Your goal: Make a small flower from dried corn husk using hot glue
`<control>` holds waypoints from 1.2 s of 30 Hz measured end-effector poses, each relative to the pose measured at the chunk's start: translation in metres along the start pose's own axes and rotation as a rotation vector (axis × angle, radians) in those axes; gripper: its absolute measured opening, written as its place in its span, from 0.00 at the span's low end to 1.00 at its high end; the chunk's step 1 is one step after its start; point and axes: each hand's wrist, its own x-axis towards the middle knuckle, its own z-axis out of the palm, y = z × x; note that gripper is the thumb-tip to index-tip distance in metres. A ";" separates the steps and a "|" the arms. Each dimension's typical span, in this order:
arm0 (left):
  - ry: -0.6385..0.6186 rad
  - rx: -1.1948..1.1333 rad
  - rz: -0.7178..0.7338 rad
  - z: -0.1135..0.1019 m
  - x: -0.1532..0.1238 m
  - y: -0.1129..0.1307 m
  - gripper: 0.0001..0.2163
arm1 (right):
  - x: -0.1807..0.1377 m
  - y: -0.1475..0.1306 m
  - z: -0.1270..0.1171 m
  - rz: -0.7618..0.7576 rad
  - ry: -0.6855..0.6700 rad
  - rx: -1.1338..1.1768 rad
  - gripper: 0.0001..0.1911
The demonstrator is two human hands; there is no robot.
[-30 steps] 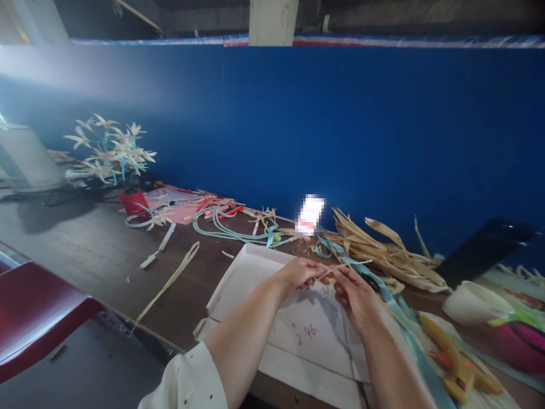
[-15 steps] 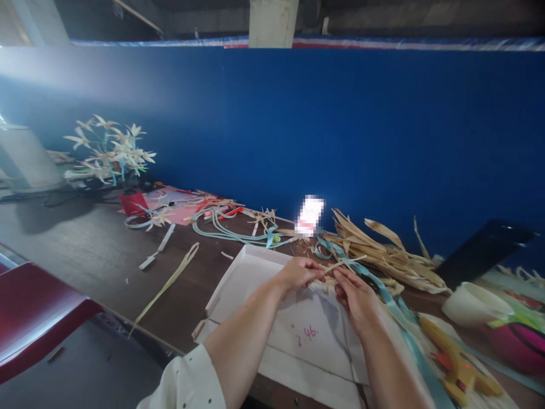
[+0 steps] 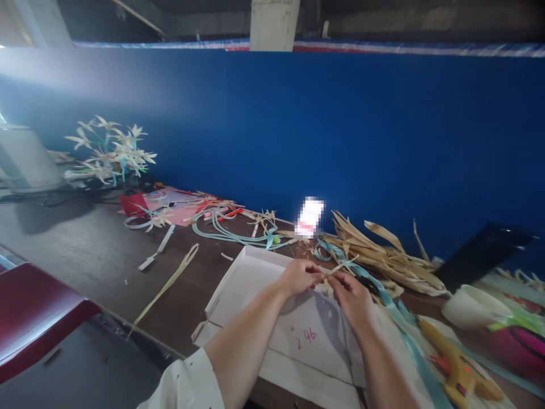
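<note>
Item: one thin straw strip (image 3: 340,266), pinched at its near end between the fingertips of both hands, left hand (image 3: 299,277) and right hand (image 3: 352,296), each closed narrow on it and meeting over the far part of one white cardboard tray (image 3: 242,284) on the tabletop (image 3: 85,250). Its long axis runs from the left hand's fingertips up and to the right, with the free end pointing past the right hand toward one heap of dried leaves (image 3: 383,258); both hands touch it, neither nearer. Also present: one pale blue ribbon (image 3: 389,301), one yellow glue gun (image 3: 455,363), one white bowl (image 3: 472,307), one bunch of straw flowers (image 3: 113,150).
</note>
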 end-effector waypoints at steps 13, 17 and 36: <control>0.043 0.505 0.316 0.001 0.000 -0.007 0.11 | 0.004 0.013 0.002 -0.139 -0.013 -0.212 0.16; 0.028 0.577 0.407 0.000 0.000 -0.009 0.12 | 0.004 0.014 0.003 -0.169 -0.028 -0.255 0.16; 0.010 0.766 0.434 0.001 -0.004 -0.005 0.10 | 0.006 0.019 0.006 -0.264 -0.027 -0.395 0.16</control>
